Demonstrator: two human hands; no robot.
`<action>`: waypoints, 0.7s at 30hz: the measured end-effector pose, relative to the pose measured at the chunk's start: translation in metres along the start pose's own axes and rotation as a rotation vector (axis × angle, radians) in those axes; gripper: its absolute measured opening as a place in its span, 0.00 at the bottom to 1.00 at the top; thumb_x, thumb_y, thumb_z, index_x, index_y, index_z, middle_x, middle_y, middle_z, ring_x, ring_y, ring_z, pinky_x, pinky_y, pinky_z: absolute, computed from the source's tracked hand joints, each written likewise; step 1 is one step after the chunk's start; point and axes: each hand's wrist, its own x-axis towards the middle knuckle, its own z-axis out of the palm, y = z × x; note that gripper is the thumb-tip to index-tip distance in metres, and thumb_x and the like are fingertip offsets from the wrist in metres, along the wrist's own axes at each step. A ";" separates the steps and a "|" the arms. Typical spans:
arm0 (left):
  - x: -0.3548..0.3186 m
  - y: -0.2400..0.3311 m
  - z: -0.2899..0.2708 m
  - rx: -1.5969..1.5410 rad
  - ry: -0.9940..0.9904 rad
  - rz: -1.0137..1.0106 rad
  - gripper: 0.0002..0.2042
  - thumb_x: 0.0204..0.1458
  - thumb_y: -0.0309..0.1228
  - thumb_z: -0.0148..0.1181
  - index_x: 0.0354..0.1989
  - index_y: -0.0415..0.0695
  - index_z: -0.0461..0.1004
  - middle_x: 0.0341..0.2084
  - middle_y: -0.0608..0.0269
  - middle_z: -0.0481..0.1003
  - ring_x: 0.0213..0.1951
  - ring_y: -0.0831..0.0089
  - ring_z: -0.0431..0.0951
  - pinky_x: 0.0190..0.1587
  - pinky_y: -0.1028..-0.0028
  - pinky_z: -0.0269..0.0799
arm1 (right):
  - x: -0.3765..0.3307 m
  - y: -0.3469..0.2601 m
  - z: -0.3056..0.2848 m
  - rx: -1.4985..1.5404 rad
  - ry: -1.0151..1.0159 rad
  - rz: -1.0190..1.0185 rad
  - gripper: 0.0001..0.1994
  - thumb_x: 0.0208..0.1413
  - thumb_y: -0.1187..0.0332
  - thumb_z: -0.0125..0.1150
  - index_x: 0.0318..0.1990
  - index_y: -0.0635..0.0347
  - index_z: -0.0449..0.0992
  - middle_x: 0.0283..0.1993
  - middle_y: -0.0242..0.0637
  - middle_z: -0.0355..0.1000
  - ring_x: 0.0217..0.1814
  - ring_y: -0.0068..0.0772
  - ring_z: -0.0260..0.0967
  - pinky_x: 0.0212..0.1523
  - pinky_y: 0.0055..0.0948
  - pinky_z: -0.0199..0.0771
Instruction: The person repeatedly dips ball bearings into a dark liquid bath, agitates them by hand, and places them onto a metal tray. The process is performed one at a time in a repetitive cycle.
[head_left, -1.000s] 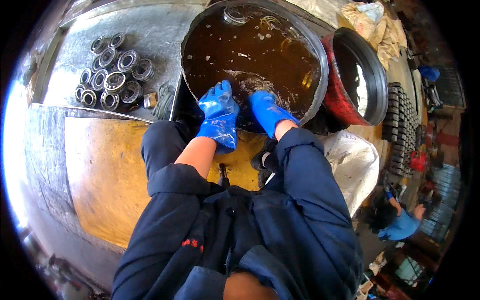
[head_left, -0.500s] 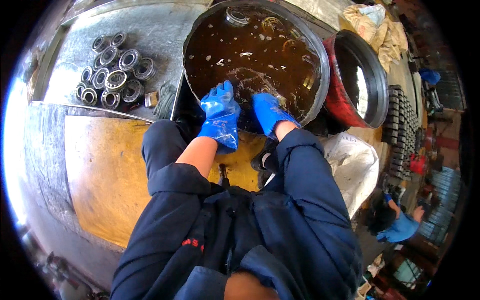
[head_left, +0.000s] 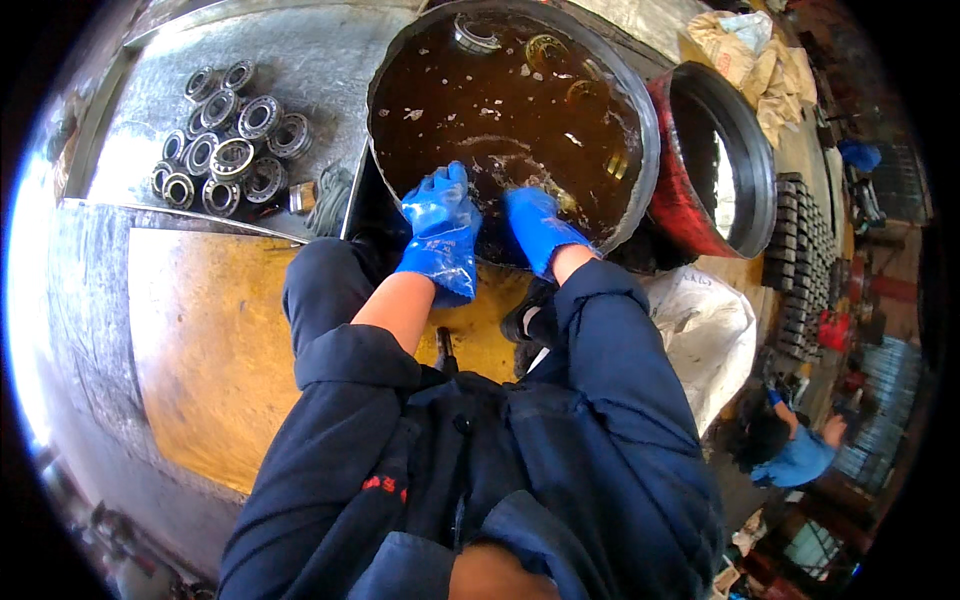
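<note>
Both my hands wear blue rubber gloves and reach over the near edge of a large round drum [head_left: 650, 150] filled with murky brown liquid. At the near left rim, my left hand [head_left: 442, 225] has its fingers curled together. What they close on, if anything, is hidden. My right hand [head_left: 540, 225] dips into the liquid just to its right, its fingertips out of sight under the surface. A roller bearing [head_left: 476, 38] sits partly sunk at the drum's far side. Near it, a brass-coloured ring [head_left: 545, 50] shows through the liquid.
Several bearings [head_left: 232, 160] lie grouped on a metal tray table [head_left: 300, 60] at left, beside a brush [head_left: 301, 197] and a dark cloth [head_left: 330, 200]. A red drum [head_left: 675, 170] stands at right, with a white sack [head_left: 705, 335] nearer me. Another person [head_left: 795, 445] works farther right.
The liquid has swirled and the pale floating flecks have shifted. The brass-coloured ring at the far side shows more clearly. My hands have hardly moved.
</note>
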 end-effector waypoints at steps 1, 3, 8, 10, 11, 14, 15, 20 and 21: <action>-0.002 -0.005 0.002 0.005 0.051 0.011 0.28 0.46 0.38 0.66 0.59 0.50 0.72 0.52 0.57 0.78 0.51 0.56 0.80 0.49 0.54 0.76 | 0.003 -0.002 0.001 0.044 0.002 -0.001 0.23 0.56 0.58 0.63 0.58 0.56 0.79 0.59 0.54 0.74 0.61 0.56 0.73 0.57 0.46 0.75; -0.001 -0.003 -0.010 0.007 0.000 -0.012 0.28 0.46 0.38 0.66 0.59 0.49 0.72 0.52 0.57 0.78 0.51 0.56 0.80 0.49 0.55 0.77 | -0.002 -0.006 -0.008 0.136 0.018 0.006 0.23 0.52 0.63 0.67 0.56 0.58 0.80 0.53 0.60 0.76 0.57 0.62 0.74 0.54 0.47 0.77; 0.000 -0.001 0.003 0.015 0.005 -0.011 0.29 0.45 0.37 0.66 0.60 0.49 0.72 0.52 0.57 0.78 0.51 0.56 0.80 0.50 0.55 0.76 | 0.010 -0.034 -0.033 0.037 0.063 0.012 0.21 0.60 0.58 0.59 0.59 0.52 0.78 0.64 0.47 0.73 0.66 0.52 0.70 0.63 0.48 0.70; 0.002 0.000 0.003 0.005 -0.004 0.000 0.30 0.45 0.37 0.66 0.61 0.49 0.72 0.52 0.57 0.78 0.51 0.56 0.81 0.50 0.55 0.76 | 0.025 -0.037 -0.036 -0.285 -0.223 -0.105 0.23 0.64 0.52 0.51 0.61 0.48 0.77 0.67 0.40 0.71 0.68 0.45 0.69 0.63 0.46 0.71; 0.003 0.001 0.004 0.004 -0.004 0.002 0.30 0.45 0.37 0.66 0.61 0.49 0.72 0.52 0.57 0.78 0.51 0.56 0.81 0.50 0.55 0.76 | 0.027 -0.033 -0.036 -0.284 -0.223 -0.103 0.23 0.64 0.52 0.51 0.61 0.48 0.77 0.67 0.40 0.71 0.68 0.45 0.69 0.63 0.46 0.71; 0.001 -0.002 -0.003 0.024 -0.015 0.003 0.30 0.45 0.37 0.66 0.60 0.49 0.72 0.51 0.57 0.78 0.51 0.57 0.81 0.50 0.54 0.77 | 0.024 -0.014 -0.012 0.082 0.068 0.146 0.20 0.64 0.56 0.51 0.54 0.54 0.81 0.59 0.43 0.77 0.61 0.49 0.75 0.60 0.43 0.74; 0.004 -0.001 -0.007 0.010 -0.069 -0.017 0.30 0.45 0.37 0.66 0.61 0.50 0.72 0.52 0.57 0.79 0.51 0.57 0.81 0.49 0.54 0.77 | 0.024 -0.003 0.001 0.081 0.069 0.146 0.20 0.64 0.56 0.51 0.54 0.54 0.81 0.59 0.43 0.77 0.61 0.49 0.75 0.60 0.43 0.74; -0.002 -0.023 -0.011 0.039 -0.113 -0.096 0.29 0.45 0.36 0.66 0.60 0.50 0.72 0.53 0.57 0.79 0.52 0.57 0.80 0.49 0.53 0.77 | 0.035 -0.034 -0.001 0.100 0.018 0.023 0.20 0.65 0.57 0.49 0.57 0.52 0.80 0.62 0.44 0.75 0.64 0.50 0.72 0.62 0.45 0.72; 0.004 0.006 -0.003 0.002 -0.076 -0.022 0.29 0.45 0.37 0.65 0.60 0.50 0.73 0.53 0.57 0.79 0.52 0.57 0.80 0.49 0.53 0.77 | 0.020 -0.002 -0.001 0.181 0.146 0.236 0.20 0.66 0.57 0.48 0.58 0.51 0.79 0.63 0.44 0.74 0.65 0.49 0.71 0.62 0.46 0.71</action>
